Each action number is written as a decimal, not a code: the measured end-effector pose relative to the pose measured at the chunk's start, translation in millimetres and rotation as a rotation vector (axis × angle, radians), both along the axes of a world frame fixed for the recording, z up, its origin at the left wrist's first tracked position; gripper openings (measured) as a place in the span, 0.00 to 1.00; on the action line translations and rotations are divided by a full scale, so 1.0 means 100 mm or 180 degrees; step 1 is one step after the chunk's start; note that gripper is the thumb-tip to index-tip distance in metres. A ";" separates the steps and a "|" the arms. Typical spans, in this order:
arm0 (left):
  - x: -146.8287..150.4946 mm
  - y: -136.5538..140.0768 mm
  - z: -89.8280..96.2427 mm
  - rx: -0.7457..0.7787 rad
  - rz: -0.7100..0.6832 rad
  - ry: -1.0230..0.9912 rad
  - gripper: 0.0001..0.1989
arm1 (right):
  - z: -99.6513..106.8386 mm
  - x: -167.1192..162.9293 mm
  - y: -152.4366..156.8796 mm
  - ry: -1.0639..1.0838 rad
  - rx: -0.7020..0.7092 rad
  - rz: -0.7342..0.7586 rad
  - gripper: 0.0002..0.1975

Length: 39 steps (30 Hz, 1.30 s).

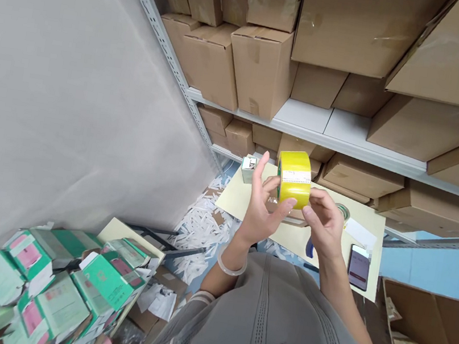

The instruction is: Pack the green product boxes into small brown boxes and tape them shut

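Note:
A wide roll of yellow packing tape with a white printed label stands raised between my two hands, above the table. My left hand grips its left side, thumb at the lower front, fingers partly behind the roll and the index finger pointing up. On the lower right edge, the thumb and fingers of my right hand pinch the roll. A brown cardboard piece below it is partly hidden by my hands. To the left is a small pale green box.
On the cream table lie a phone, a white paper slip, another tape roll and a blue curved object. Cardboard boxes fill the shelves. Green cartons pile up lower left. An open carton stands right.

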<state>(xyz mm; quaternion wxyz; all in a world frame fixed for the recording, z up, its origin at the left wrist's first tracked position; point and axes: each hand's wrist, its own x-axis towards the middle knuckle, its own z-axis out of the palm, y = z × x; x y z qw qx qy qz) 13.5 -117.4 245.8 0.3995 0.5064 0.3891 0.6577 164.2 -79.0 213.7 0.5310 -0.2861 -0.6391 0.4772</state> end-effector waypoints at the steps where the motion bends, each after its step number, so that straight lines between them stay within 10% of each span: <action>1: 0.02 0.00 -0.02 0.0140 -0.0040 0.0180 0.47 | 0.02 -0.01 0.00 0.0088 -0.0037 -0.0089 0.14; 9: 0.09 0.00 -0.10 0.0651 -0.0135 0.0958 0.44 | 0.18 -0.06 -0.07 0.0229 0.0157 -0.0659 0.07; 22: 0.16 -0.02 0.10 0.0001 0.0485 -0.0195 0.30 | -0.02 -0.08 -0.02 -0.0017 0.1023 -0.0338 0.09; 39: 0.19 -0.01 -0.09 0.0545 0.0070 0.0682 0.38 | 0.20 -0.24 -0.15 0.0318 0.0232 -0.1332 0.11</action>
